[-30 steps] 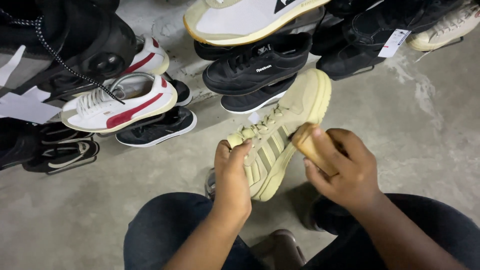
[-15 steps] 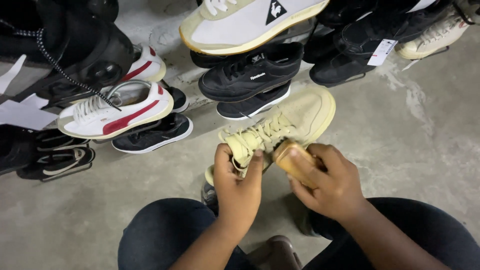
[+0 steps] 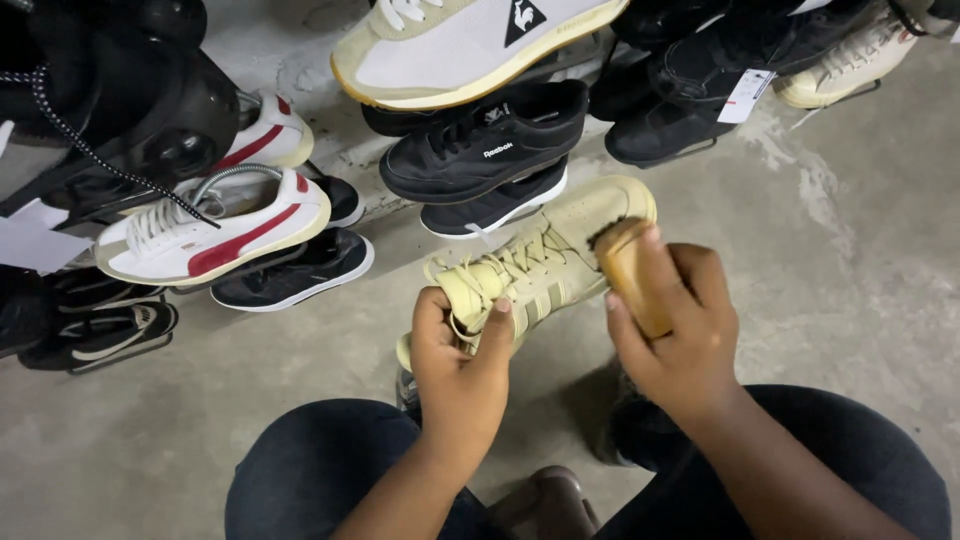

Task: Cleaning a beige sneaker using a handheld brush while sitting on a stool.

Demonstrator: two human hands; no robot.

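A pale yellow sneaker (image 3: pixel 560 240) with matching laces hangs above my knees, toe pointing up and right. My left hand (image 3: pixel 462 365) grips it at the heel and tongue. My right hand (image 3: pixel 680 335) is closed around a small wooden brush (image 3: pixel 628 270), whose bristled end presses on the sneaker's side near the toe. My dark trousers (image 3: pixel 320 470) fill the bottom of the view.
Pairs of shoes lie on the concrete floor (image 3: pixel 860 250): a white sneaker with red stripe (image 3: pixel 210 225) at left, black sneakers (image 3: pixel 490 140) in the middle, a cream and white sneaker (image 3: pixel 470 45) at top, dark shoes with a tag (image 3: pixel 745 95) at top right.
The brush has slid up the sneaker from the laces toward the toe. My left hand keeps its grip, and the view has shifted slightly.
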